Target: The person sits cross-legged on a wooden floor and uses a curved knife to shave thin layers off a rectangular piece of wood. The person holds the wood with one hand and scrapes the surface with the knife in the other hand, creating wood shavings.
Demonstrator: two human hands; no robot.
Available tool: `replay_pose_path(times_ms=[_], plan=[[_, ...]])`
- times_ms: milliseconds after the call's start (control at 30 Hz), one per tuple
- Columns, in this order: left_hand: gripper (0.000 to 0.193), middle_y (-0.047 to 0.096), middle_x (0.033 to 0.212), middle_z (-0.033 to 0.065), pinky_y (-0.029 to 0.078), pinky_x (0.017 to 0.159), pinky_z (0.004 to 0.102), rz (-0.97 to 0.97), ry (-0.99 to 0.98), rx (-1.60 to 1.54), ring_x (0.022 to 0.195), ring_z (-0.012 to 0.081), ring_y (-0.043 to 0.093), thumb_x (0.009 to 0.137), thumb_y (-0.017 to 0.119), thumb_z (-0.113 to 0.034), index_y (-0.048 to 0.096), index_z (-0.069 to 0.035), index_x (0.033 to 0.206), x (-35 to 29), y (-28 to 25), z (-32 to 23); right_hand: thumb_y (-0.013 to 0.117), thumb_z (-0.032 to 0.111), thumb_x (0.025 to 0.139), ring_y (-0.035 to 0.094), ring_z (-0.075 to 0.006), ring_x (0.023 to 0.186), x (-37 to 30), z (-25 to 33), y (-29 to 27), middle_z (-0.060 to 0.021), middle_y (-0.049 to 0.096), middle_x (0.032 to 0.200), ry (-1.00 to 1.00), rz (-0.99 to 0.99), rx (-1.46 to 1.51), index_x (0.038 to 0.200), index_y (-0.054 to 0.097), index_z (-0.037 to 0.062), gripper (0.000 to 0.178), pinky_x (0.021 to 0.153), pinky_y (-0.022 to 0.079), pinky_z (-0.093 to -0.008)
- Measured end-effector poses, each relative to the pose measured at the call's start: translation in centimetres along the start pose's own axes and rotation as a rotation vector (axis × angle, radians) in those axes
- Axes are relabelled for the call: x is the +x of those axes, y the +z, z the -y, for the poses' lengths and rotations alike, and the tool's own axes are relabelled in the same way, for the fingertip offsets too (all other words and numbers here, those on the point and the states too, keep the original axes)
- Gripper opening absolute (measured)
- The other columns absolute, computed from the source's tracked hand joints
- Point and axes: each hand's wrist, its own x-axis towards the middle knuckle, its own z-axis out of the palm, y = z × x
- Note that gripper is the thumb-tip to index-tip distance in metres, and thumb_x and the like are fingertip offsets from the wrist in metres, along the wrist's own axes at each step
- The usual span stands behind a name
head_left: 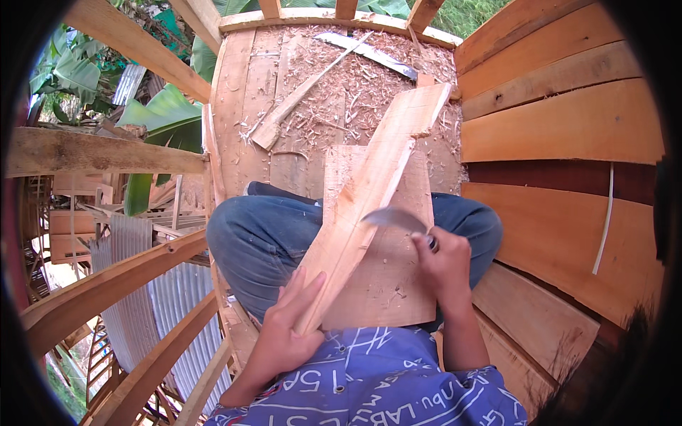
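The left hand (288,326) is clasping the near end of a long plank (369,199) slanting away across the lap — stiff, light-looking, best held low. Just right of that grip, the right hand (444,266) is closing around a curved blade (394,218) touching the plank's edge.

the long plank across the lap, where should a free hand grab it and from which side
Probably the near end of the long plank, where the left hand already clamps it, coming from the person's left. The plank slants up and away, resting on a wider board, and the right hand works a knife along its right edge. So the left edge is clear of the blade.
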Motion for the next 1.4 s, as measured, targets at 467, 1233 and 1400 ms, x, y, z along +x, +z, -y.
replay_pose_path(times_ms=[467, 1233, 1400], plan=[[0.081, 0.042, 0.149, 0.0304, 0.029, 0.114, 0.0347, 0.024, 0.015, -0.238, 0.142, 0.0393, 0.037, 0.062, 0.059, -0.002, 0.052, -0.006, 0.142, -0.2, -1.4, 2.4, 0.076, 0.053, 0.078, 0.059, -0.0279, 0.049, -1.1, 3.6, 1.0, -0.0094, 0.052, 0.053, -0.218, 0.2, 0.195, 0.06, 0.055, 0.0075, 0.053, 0.046, 0.045, -0.0382], [0.082, 0.044, 0.149, 0.0261, 0.03, 0.113, 0.0318, 0.002, 0.016, -0.299, 0.143, 0.0302, 0.039, 0.062, 0.056, 0.001, 0.048, -0.001, 0.144, -0.8, -1.3, 2.4, 0.063, 0.052, 0.092, 0.049, -0.0331, 0.05, 6.6, -6.2, -3.4, -0.0199, 0.05, 0.056, 0.391, -0.211, 0.051, 0.068, 0.057, -0.0048, 0.062, 0.051, 0.04, -0.0425], [0.084, 0.049, 0.147, 0.0167, 0.029, 0.114, 0.032, 0.036, 0.004, -0.451, 0.139, 0.0227, 0.044, 0.063, 0.057, -0.004, 0.044, 0.003, 0.146, -0.4, -2.2, 1.5, 0.067, 0.047, 0.09, 0.049, -0.0247, 0.052, 8.6, -5.6, -2.0, -0.0151, 0.052, 0.055, 0.367, -0.096, 0.232, 0.078, 0.065, -0.0043, 0.052, 0.056, 0.042, -0.041]])
